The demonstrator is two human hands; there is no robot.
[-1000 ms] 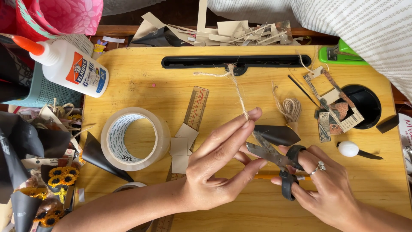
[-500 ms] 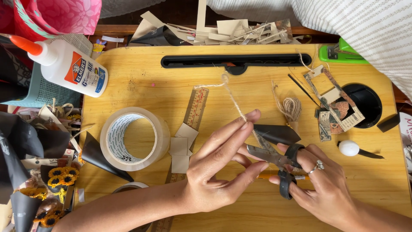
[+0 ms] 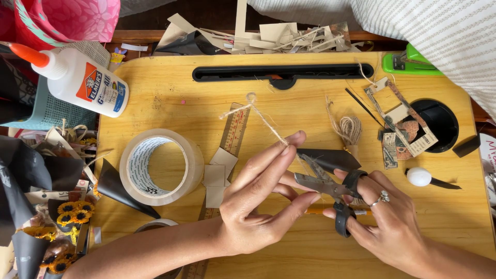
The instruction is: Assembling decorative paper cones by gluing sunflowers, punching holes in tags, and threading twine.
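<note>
At frame centre, the left hand [image 3: 258, 206] pinches a length of jute twine [image 3: 261, 114] between fingertips; its looped end has swung left since a moment ago, now lying over the ruler [image 3: 233, 132]. The right hand [image 3: 387, 227], fingers through the handles, holds the scissors [image 3: 330, 188] just beside the twine's held end, blades nearly closed.

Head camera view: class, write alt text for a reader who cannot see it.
A left hand pinches a strand of tan jute twine while the right hand holds black-handled scissors beside it, over a yellow wooden lap desk. A roll of clear packing tape and a white glue bottle with an orange cap lie to the left.
</note>
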